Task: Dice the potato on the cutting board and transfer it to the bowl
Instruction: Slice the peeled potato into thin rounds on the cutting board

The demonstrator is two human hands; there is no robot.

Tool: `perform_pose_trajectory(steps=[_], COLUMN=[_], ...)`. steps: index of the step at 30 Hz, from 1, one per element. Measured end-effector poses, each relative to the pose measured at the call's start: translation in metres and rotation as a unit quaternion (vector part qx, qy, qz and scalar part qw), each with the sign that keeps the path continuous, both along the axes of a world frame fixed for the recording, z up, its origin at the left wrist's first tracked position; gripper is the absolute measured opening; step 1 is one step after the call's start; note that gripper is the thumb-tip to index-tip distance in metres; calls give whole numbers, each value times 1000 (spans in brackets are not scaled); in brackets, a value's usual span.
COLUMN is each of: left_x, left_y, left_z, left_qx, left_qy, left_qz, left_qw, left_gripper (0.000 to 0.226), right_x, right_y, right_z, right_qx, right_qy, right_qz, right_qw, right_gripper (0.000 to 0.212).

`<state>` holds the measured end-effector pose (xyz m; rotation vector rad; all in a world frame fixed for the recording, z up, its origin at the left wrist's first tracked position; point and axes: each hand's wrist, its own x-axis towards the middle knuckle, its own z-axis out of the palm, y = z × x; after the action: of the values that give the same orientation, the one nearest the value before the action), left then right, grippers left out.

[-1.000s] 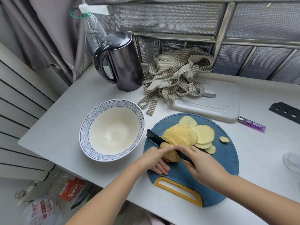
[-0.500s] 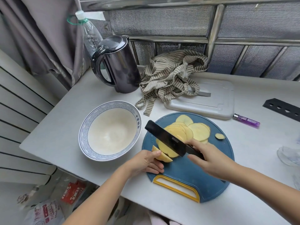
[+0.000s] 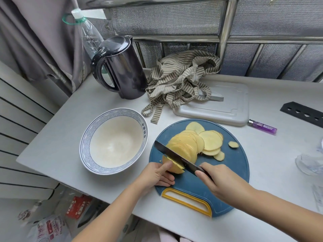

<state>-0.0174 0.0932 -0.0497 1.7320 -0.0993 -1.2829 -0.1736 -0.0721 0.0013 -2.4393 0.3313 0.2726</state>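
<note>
Round blue plastic cutting board with yellow handle (image 3: 227, 173) lies under both hands. White ceramic bowl with blue rim (image 3: 113, 140) sits empty, left of the left fingers. Right hand (image 3: 222, 182) clamped on black-bladed knife (image 3: 176, 158). Left hand (image 3: 157, 173) fingers pinch the uncut yellow potato end (image 3: 172, 165), blade against it. Fanned potato slices (image 3: 194, 144) lie beyond the blade.
</note>
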Motion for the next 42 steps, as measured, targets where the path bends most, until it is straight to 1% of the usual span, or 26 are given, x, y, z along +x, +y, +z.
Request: perform_pose_trajectory(steps=[4,8,12,15,16,17,20,21,24,30,31,34,35,36,37,39,42], left_x=[-1,-1,-1,-2,-3,-3,-4,-4,-2,-3,-3,-2,-2,-2,-2,-2,-2], left_y=[-1,-1,-1,-1,-1,-1,-1,-3,-3,-6,-6,-5,-6,-7,-7,-8,-8], left_z=[0,1,1,0,0,0,1,-1,-2,-3,-4,-4,-4,-3,-3,-3,-2], left_qx=[6,6,9,10,9,10,15,22,38,49,51,58,61,63,65,65,60], left_qy=[-14,-15,-23,-24,-24,-26,-36,-37,-44,-47,-47,-50,-52,-54,-54,-53,-50], left_qz=[9,9,9,11,14,17,15,10,12,15,15,14,12,12,12,11,12], left_qw=[1000,1000,1000,1000,1000,999,999,999,998,998,997,997,997,996,996,996,997], left_gripper=[53,54,54,53,52,53,74,78,73,64,60,54,53,53,52,51,44], right_x=[-3,-6,-9,-13,-15,-16,-20,-22,-23,-22,-21,-18,-18,-17,-17,-17,-19], right_y=[3,3,5,10,13,16,22,22,24,24,24,22,22,21,20,19,17], right_z=[5,8,7,4,2,1,-5,-8,-9,-7,-7,-2,0,2,3,4,1], right_qx=[3,-6,-5,-31,-49,-69,-108,-110,-98,-95,-92,-79,-75,-76,-80,-92,-99], right_qy=[2,-16,-13,-10,-7,-5,7,19,36,34,33,40,40,38,36,34,56], right_qz=[5,9,13,25,38,54,80,78,79,86,86,75,70,66,65,78,90], right_qw=[1000,1000,1000,999,998,996,991,991,991,991,991,993,994,994,994,992,989], right_gripper=[22,26,25,25,30,41,90,97,89,82,76,46,39,38,42,59,78])
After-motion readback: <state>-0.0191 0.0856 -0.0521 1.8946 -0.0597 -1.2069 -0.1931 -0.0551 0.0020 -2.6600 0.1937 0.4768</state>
